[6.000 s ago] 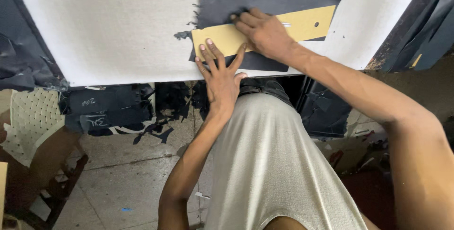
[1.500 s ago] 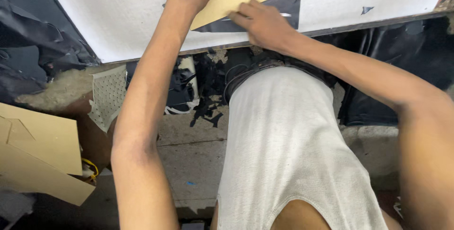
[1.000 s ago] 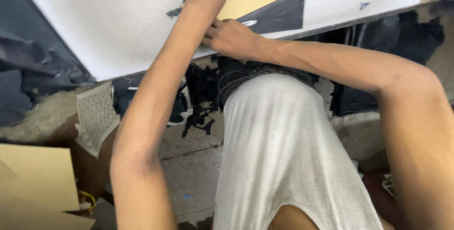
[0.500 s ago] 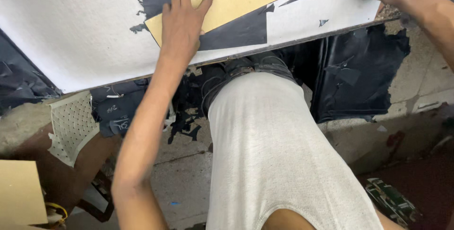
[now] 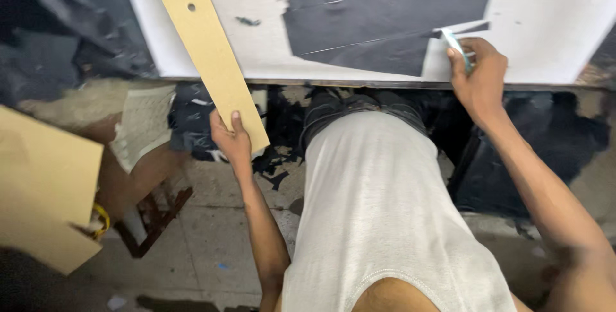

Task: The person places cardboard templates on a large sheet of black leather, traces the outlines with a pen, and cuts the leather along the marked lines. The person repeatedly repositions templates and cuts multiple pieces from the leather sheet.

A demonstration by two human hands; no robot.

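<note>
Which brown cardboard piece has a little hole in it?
The long narrow tan cardboard strip held in the left hand. The big tan cardboard sheets lying at the left show no hole.

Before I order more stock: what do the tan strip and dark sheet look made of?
Strip: likely stiff cardboard or fibreboard, matte tan, stays straight held by one end, one punched hole. Sheet: probably thin leather or synthetic, matte black, lying flat with cut lines.

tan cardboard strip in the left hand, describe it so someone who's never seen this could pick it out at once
Start at the white worktable with the sheet of black material on it. At its left end, the left hand grips a long, narrow tan cardboard strip by its lower end. Unlike the broad cardboard sheets far left, it is slim, with one small round hole near its top.
</note>
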